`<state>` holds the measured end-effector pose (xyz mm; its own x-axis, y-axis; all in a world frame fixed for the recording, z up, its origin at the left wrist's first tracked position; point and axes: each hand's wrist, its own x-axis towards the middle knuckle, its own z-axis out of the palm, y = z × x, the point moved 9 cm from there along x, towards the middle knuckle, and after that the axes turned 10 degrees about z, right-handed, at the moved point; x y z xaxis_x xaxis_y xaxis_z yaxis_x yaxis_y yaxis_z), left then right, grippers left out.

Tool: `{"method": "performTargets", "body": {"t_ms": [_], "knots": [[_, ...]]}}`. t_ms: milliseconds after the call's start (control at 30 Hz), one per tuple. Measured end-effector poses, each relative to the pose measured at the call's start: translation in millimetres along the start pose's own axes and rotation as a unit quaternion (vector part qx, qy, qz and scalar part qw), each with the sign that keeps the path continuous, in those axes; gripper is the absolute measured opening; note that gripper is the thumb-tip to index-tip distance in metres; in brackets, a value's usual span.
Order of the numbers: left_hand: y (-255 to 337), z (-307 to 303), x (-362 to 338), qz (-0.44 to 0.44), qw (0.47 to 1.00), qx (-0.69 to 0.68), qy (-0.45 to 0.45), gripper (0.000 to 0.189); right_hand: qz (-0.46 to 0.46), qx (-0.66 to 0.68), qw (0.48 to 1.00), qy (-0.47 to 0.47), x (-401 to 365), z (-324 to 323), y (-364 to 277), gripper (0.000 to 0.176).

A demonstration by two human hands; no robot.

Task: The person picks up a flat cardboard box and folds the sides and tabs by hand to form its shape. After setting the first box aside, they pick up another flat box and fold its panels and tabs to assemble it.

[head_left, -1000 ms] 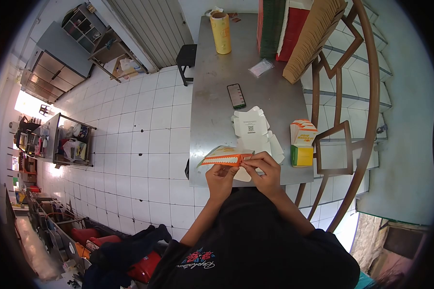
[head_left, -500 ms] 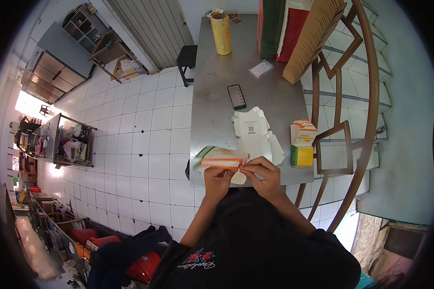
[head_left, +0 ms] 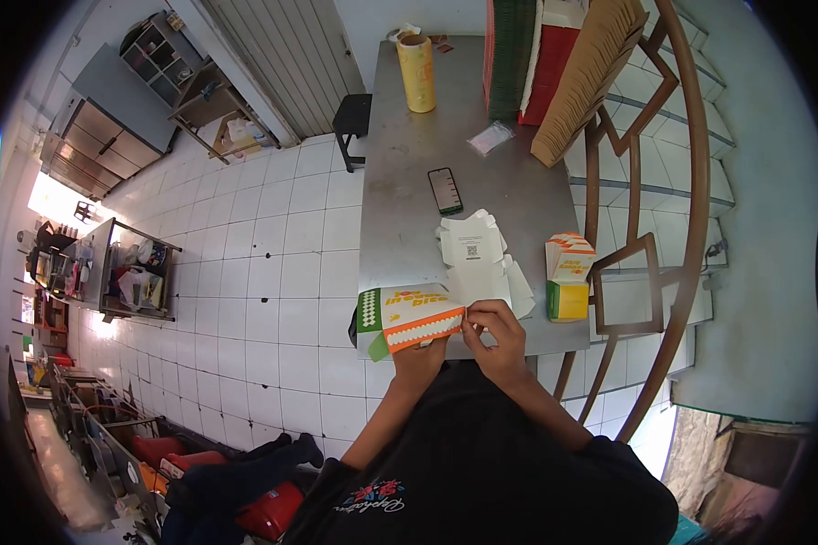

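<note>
Two bare hands work at the near edge of a steel table [head_left: 400, 209], which runs away over a white-tiled floor [head_left: 273, 272]. Far left, a cluttered metal cart [head_left: 127, 272] stands by the wall. The printed carton [head_left: 407, 318], orange, green and white, is held over the table's near corner. The left hand [head_left: 418, 352] grips it from beneath, fingers mostly hidden, and the right hand [head_left: 498, 331] pinches its right end between thumb and fingertips. Beyond lie a phone [head_left: 444, 189] and flat white blanks [head_left: 477, 250]. Further right, a stack of folded cartons [head_left: 568, 272] stands beside a brown railing [head_left: 650, 182].
</note>
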<state>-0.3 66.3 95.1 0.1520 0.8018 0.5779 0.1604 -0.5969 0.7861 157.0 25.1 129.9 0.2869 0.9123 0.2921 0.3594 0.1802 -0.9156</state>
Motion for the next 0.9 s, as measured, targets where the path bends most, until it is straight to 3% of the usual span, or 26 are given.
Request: {"method": "performTargets", "body": {"t_ms": [133, 200, 400, 567, 633, 667, 733, 767, 833, 900], "knots": [[25, -5, 7, 0.075, 0.994, 0.074, -0.023, 0.026, -0.066, -0.038, 0.997, 0.015, 1, -2, -14, 0.012], [17, -5, 2, 0.017, 0.999, 0.022, -0.032, 0.025, -0.051, -0.033, 0.998, 0.011, -1, 1, -10, 0.014], [7, -15, -5, -0.041, 0.999, 0.01, -0.001, 0.027, -0.052, -0.031, 0.998, -0.025, -4, 10, -17, 0.016], [9, -36, -4, -0.027, 0.998, 0.025, 0.054, 0.028, -0.075, 0.0, 0.995, -0.063, -3, 21, -31, 0.019], [-2, -40, -5, -0.129, 0.979, -0.096, 0.123, 0.023, -0.073, 0.001, 0.995, -0.065, 2, 23, -29, 0.019], [-5, -42, -7, -0.127, 0.979, -0.094, 0.126, 0.023, -0.075, 0.003, 0.995, -0.067, 2, 24, -29, 0.019], [-13, -27, -10, -0.139, 0.981, -0.132, 0.039, 0.024, -0.054, 0.068, 0.992, -0.091, 4, 26, -23, 0.02], [-14, -24, -13, -0.138, 0.981, -0.132, 0.039, 0.024, -0.055, 0.068, 0.992, -0.09, 3, 25, -19, 0.02], [-17, -11, -16, -0.163, 0.945, -0.276, 0.065, 0.024, -0.082, 0.077, 0.988, -0.104, 0, 27, -16, 0.022], [-23, -9, -17, -0.167, 0.942, -0.287, 0.04, 0.027, -0.063, 0.075, 0.99, -0.103, -3, 27, -10, 0.021]]}}
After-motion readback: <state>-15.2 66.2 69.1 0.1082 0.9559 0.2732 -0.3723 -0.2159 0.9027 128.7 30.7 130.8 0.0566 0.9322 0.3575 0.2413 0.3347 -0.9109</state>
